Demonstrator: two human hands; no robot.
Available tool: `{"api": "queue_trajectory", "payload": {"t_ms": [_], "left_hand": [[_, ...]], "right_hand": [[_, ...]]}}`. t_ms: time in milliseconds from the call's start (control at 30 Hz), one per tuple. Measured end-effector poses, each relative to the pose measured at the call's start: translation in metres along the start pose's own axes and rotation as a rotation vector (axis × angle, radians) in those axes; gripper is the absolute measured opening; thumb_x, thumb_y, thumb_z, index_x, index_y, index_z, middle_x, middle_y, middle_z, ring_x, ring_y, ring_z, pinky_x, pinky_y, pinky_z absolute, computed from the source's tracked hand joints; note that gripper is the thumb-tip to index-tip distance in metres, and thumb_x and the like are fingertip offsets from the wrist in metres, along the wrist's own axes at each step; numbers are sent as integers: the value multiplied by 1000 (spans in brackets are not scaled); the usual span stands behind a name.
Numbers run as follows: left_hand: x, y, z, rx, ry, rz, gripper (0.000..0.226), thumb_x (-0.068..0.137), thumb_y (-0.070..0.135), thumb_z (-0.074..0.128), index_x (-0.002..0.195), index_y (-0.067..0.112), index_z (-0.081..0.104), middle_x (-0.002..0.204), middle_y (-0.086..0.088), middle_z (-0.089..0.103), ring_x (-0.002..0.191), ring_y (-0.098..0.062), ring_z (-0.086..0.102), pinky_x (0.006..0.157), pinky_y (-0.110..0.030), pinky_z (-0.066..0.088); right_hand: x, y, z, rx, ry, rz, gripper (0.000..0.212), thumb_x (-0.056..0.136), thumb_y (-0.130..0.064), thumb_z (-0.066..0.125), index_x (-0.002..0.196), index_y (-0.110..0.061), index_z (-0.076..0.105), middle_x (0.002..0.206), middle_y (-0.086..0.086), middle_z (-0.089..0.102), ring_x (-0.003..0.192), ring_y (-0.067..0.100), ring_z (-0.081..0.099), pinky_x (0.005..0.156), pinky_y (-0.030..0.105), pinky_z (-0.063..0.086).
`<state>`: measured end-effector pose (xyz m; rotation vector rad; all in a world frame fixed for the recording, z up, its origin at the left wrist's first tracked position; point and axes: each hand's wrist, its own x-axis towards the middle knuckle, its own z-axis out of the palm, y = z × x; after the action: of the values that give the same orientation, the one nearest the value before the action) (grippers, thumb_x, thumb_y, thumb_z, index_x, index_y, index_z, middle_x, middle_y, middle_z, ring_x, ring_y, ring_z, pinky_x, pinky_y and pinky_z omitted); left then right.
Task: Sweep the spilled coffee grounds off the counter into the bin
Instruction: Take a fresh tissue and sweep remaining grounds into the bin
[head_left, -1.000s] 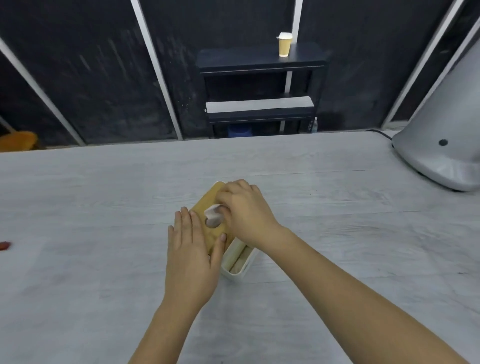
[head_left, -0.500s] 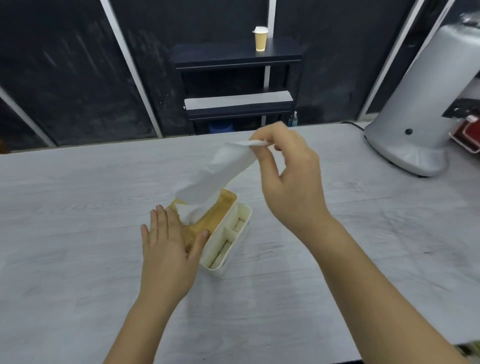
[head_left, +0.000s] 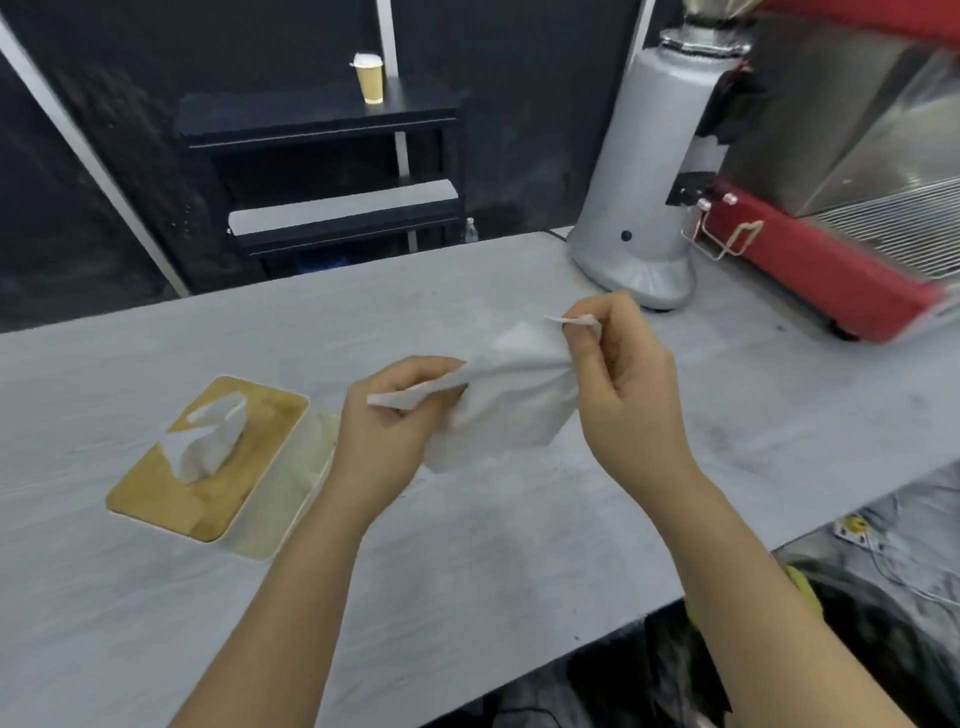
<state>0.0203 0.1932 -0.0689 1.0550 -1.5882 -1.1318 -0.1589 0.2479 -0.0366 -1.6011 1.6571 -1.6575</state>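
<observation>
White tissue (head_left: 501, 400) between two hands, left (head_left: 387, 441) and right (head_left: 631, 395).

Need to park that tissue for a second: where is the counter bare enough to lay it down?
Bare counter lies in front of the hands, between the tissue box and the near edge. Another open strip runs behind the box toward the far edge. It is crowded at the right: grey grinder and red machine. Both the left hand and right hand hold the tissue.

A grey grinder (head_left: 649, 171) is standing at the counter's far edge, a red machine (head_left: 821, 270) sitting beside it; a paper cup (head_left: 370, 78) is resting on the black shelf (head_left: 311, 117).
</observation>
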Motion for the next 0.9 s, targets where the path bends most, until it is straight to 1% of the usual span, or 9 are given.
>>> {"api": "queue_trajectory", "payload": {"t_ms": [133, 233, 300, 367, 500, 633, 733, 833, 900], "left_hand": [[1, -37, 38, 11, -209, -74, 21, 93, 9, 61, 90, 23, 76, 95, 12, 73, 89, -6, 68, 70, -18, 51], [-4, -80, 54, 227, -286, 0, 25, 89, 13, 69, 82, 37, 73, 89, 18, 70, 83, -2, 65, 69, -20, 48], [-10, -108, 56, 366, -352, 107, 32, 85, 7, 71, 82, 38, 74, 87, 17, 69, 83, -2, 65, 71, -28, 51], [-17, -124, 52, 416, -401, 169, 29, 82, 5, 71, 89, 32, 75, 89, 15, 67, 84, -4, 64, 71, -33, 52], [-26, -136, 41, 514, -422, 309, 31, 78, 2, 74, 101, 23, 75, 95, 10, 63, 87, -10, 61, 69, -35, 51], [-36, -139, 27, 566, -476, 396, 46, 77, -10, 73, 113, 20, 72, 101, 5, 62, 90, -14, 59, 71, -32, 49], [-46, -136, 17, 650, -538, 563, 32, 84, 2, 70, 111, 19, 74, 101, -1, 64, 84, -17, 58, 65, -31, 48], [-50, -138, 6, 784, -598, 554, 28, 96, 45, 53, 107, 27, 72, 104, 7, 66, 89, -10, 58, 75, -29, 48], [-51, -138, -2, 809, -628, 613, 32, 101, 38, 46, 116, 23, 71, 113, 4, 64, 96, -11, 56, 81, -26, 44]], "right_hand": [[-18, 57, -22, -79, 29, 109, 15, 98, -6, 47, 88, -15, 54, 77, -1, 57, 62, 22, 47, 56, 28, 37], [-42, 95, -25, -238, -28, 49, 18, 96, 4, 47, 92, -10, 57, 80, -2, 57, 67, 9, 48, 59, 17, 36], [-63, 122, -22, -361, -146, -8, 20, 93, 8, 46, 99, -9, 56, 87, -1, 55, 71, 11, 51, 62, 21, 43], [-82, 145, -18, -526, -311, -63, 30, 87, 11, 51, 105, -13, 51, 94, 1, 49, 61, 22, 50, 48, 35, 45], [-99, 162, -21, -722, -547, -215, 55, 63, 19, 63, 106, -11, 51, 95, 2, 44, 47, 20, 39, 37, 24, 23], [-102, 163, -24, -781, -664, -392, 53, 59, 16, 68, 105, -7, 56, 84, 9, 51, 47, 18, 36, 37, 24, 27], [-104, 166, -26, -789, -747, -486, 57, 60, 13, 69, 109, -10, 51, 93, 10, 44, 52, 18, 36, 36, 26, 34], [-105, 167, -31, -764, -772, -509, 54, 62, 12, 67, 110, -7, 51, 98, 11, 42, 55, 21, 41, 37, 28, 37], [-104, 162, -33, -760, -758, -508, 41, 69, 12, 64, 107, -4, 58, 97, 14, 51, 60, 24, 46, 43, 32, 43]]}}
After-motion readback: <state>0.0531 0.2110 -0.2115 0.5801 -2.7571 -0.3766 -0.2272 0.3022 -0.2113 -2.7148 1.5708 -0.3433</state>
